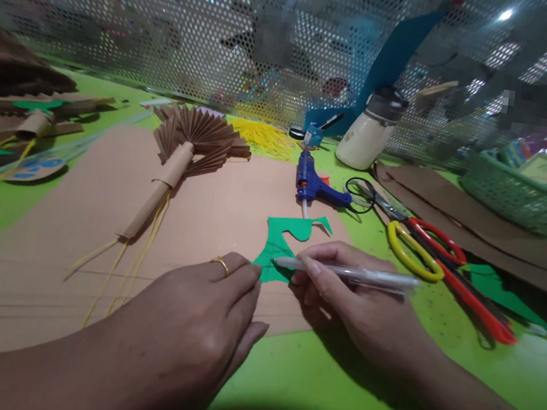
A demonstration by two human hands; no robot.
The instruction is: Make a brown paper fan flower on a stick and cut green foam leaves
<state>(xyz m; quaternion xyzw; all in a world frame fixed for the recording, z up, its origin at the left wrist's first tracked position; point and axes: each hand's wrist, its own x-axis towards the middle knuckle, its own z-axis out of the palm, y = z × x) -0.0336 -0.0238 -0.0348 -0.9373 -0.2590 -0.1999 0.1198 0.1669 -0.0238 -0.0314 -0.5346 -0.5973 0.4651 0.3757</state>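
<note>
In my right hand [343,288] is a silver pen [365,277], pinched between thumb and fingers. Its tip touches a cut-out piece of green paper [277,236], which has dark drawn lines and a curved notch. My left hand [212,311], with a gold ring, lies flat with its fingertips at the paper's lower left edge. Under the green piece are stacked sheets of brown paper [93,195]. A figure of rolled and pleated brown paper [172,171] rests on them, yellow strings trailing from its roll. Just beyond the green piece lies a blue glue gun [314,185].
Scissors with red and yellow handles [416,251] lie at right beside a green scrap [503,296]. Behind stand a white bottle [365,140], a small blue jar [313,135] and yellow strands [262,135]. A green basket [522,191] is far right. More pleated figures [37,123] lie left.
</note>
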